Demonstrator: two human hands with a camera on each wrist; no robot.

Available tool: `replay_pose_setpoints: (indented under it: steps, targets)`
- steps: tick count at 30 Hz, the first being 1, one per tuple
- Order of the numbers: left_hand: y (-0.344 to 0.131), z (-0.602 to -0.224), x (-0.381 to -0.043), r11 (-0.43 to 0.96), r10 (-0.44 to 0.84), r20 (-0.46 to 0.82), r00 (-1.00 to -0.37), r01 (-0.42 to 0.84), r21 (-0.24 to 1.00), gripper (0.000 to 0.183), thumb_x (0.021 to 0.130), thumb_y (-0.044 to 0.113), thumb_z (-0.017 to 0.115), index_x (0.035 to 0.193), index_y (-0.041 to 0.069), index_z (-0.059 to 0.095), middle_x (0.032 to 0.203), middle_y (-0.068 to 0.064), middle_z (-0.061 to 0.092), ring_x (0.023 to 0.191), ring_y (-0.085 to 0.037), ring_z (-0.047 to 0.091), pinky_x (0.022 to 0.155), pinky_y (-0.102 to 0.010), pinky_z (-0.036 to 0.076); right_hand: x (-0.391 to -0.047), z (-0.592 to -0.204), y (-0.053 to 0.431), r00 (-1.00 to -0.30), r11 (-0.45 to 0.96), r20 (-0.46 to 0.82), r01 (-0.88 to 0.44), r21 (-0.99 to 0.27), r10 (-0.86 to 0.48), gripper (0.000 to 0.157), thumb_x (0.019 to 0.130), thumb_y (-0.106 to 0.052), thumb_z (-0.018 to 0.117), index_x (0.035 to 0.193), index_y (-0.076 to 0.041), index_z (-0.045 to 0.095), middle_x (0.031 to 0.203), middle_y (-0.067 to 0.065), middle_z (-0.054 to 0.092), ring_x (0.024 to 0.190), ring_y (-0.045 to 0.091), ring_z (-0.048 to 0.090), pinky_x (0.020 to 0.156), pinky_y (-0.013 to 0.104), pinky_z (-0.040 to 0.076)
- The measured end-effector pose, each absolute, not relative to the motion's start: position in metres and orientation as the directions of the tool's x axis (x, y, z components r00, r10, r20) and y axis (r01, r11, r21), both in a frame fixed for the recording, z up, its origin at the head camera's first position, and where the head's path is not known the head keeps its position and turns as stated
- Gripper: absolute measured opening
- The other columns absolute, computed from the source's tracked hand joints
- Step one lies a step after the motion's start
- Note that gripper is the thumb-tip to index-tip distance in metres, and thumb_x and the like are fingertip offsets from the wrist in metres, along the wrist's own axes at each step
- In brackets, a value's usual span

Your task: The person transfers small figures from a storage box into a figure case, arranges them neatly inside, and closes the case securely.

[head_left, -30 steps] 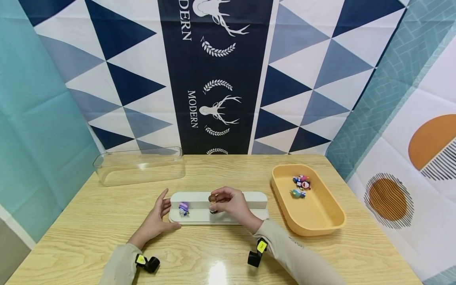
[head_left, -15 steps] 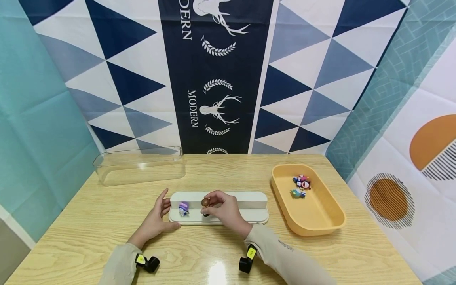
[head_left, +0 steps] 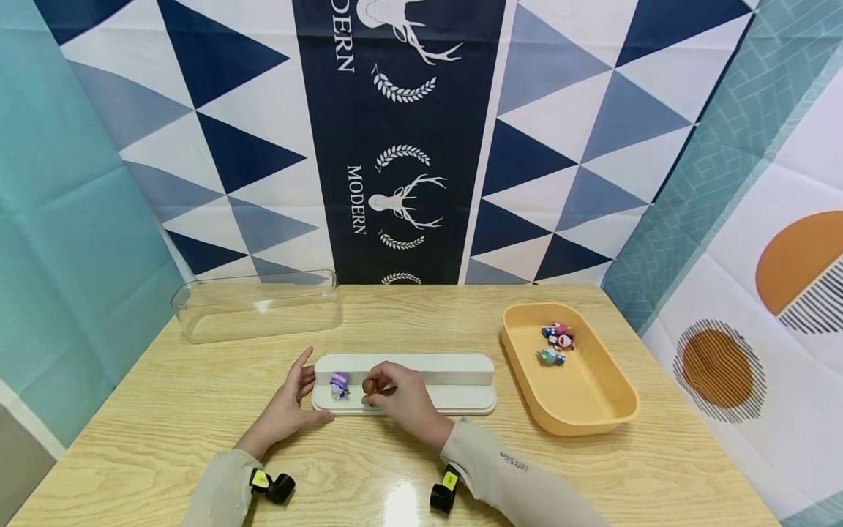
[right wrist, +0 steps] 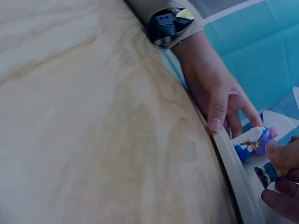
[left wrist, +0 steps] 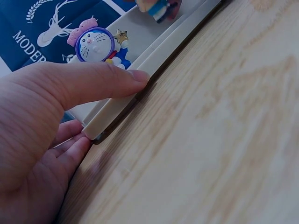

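Note:
A long off-white display base (head_left: pixel 461 397) with a raised back step lies on the table. My left hand (head_left: pixel 290 407) grips its left end, thumb (left wrist: pixel 117 83) along the front edge and fingers at the side. Just inside that end stands a blue-and-white cat figurine (left wrist: pixel 96 45) with a pink bow and a gold star. To its right, my right hand (head_left: pixel 407 399) pinches a brown-haired figurine (head_left: pixel 369 386) over the lower step. The right wrist view shows the held figurine's blue trousers and dark shoes (right wrist: pixel 262 177); fingers hide much of its body.
A yellow-orange tray (head_left: pixel 599 399) stands at the right, with several small figurines (head_left: pixel 558 338) in its far part. A clear plastic cover (head_left: pixel 263 322) sits at the back left. Patterned cloth hangs behind the wooden table (head_left: pixel 329 476).
My right hand has moved left along the base with the brown-haired figurine, closer to the cat figurine. My left hand has stayed at the base's left end.

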State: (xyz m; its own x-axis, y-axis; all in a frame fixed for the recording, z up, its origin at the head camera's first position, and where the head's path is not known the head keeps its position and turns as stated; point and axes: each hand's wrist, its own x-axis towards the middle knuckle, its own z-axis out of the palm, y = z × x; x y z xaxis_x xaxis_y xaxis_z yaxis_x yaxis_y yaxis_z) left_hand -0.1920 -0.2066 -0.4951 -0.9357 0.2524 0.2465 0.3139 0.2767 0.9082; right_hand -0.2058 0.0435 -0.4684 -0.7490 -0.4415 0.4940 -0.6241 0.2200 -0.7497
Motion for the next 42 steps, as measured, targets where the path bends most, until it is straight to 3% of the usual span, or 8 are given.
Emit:
replay_pose_setpoints:
  steps: [4,7,13,17,20,23,31,42]
  targets:
    - [-0.206,-0.496,-0.193,0.269,0.260,0.275,-0.926,0.343,0.900,0.119,0.071,-0.003,0.087,0.157,-0.004,0.005,0.136,-0.032,0.043,0.126,-0.045,0.045,0.106,-0.013,0.034,-0.204,-0.469,0.041,-0.728,0.279,0.510,-0.663,-0.695,-0.459,0.024,0.081,0.003,0.080,0.096,-0.007,0.065,0.088,0.002,0.066,0.080,0.009,0.065,0.068,0.018,0.057]
    - [-0.205,-0.496,-0.194,0.257,0.260,0.274,-0.926,0.340,0.905,0.119,0.070,-0.004,0.087,0.157,-0.003,0.005,0.136,-0.032,0.043,0.126,-0.046,0.044,0.104,-0.010,0.033,-0.204,-0.468,0.041,-0.721,0.337,0.511,-0.680,-0.651,-0.468,0.024,0.081,0.001,0.080,0.094,-0.009,0.063,0.087,0.000,0.064,0.079,0.010,0.064,0.068,0.017,0.056]
    - [-0.206,-0.494,-0.194,0.275,0.266,0.241,-0.934,0.313,0.909,0.119,0.072,-0.003,0.087,0.158,0.000,0.004,0.138,-0.031,0.042,0.129,-0.046,0.043,0.113,-0.031,0.035,-0.203,-0.460,0.044,-0.719,0.490,0.454,-0.693,-0.529,-0.526,0.025,0.084,-0.011,0.081,0.089,-0.017,0.057,0.086,-0.008,0.061,0.080,0.010,0.051,0.068,0.018,0.050]
    - [-0.206,-0.494,-0.192,0.286,0.268,0.234,-0.935,0.309,0.907,0.119,0.073,-0.003,0.087,0.158,-0.001,0.004,0.137,-0.031,0.042,0.129,-0.047,0.043,0.114,-0.045,0.032,-0.206,-0.456,0.045,-0.606,0.560,0.533,-0.783,-0.270,-0.591,0.031,0.080,-0.020,0.085,0.086,-0.019,0.055,0.085,-0.010,0.061,0.078,0.011,0.043,0.068,0.021,0.041]
    - [-0.206,-0.494,-0.191,0.289,0.265,0.229,-0.937,0.304,0.908,0.119,0.073,-0.003,0.086,0.158,0.000,0.004,0.138,-0.031,0.042,0.129,-0.046,0.042,0.114,-0.043,0.032,-0.210,-0.453,0.045,-0.481,0.586,0.615,-0.810,-0.038,-0.625,0.035,0.074,-0.027,0.089,0.083,-0.019,0.055,0.083,-0.009,0.058,0.077,0.013,0.042,0.071,0.025,0.038]
    - [-0.207,-0.493,-0.191,0.293,0.260,0.228,-0.938,0.301,0.907,0.119,0.073,-0.003,0.086,0.158,0.000,0.004,0.138,-0.031,0.041,0.129,-0.046,0.042,0.114,-0.036,0.033,-0.214,-0.451,0.043,-0.422,0.609,0.646,-0.789,0.084,-0.636,0.040,0.070,-0.035,0.090,0.081,-0.019,0.055,0.087,-0.006,0.057,0.081,0.016,0.043,0.073,0.029,0.038]
    - [-0.206,-0.493,-0.189,0.269,0.264,0.230,-0.937,0.300,0.915,0.119,0.073,-0.003,0.086,0.159,0.001,0.003,0.139,-0.032,0.040,0.130,-0.048,0.040,0.108,-0.014,0.033,-0.221,-0.450,0.041,-0.450,0.649,0.627,-0.751,0.120,-0.636,0.045,0.069,-0.043,0.089,0.085,-0.018,0.056,0.099,-0.002,0.058,0.093,0.022,0.049,0.070,0.031,0.042]
    - [-0.204,-0.495,-0.190,0.265,0.255,0.224,-0.941,0.291,0.919,0.121,0.072,-0.004,0.087,0.158,0.000,0.003,0.138,-0.032,0.040,0.130,-0.048,0.041,0.107,-0.014,0.033,-0.226,-0.450,0.042,-0.494,0.665,0.589,-0.740,0.101,-0.639,0.046,0.071,-0.046,0.087,0.084,-0.018,0.053,0.099,-0.003,0.059,0.098,0.021,0.051,0.076,0.032,0.044]
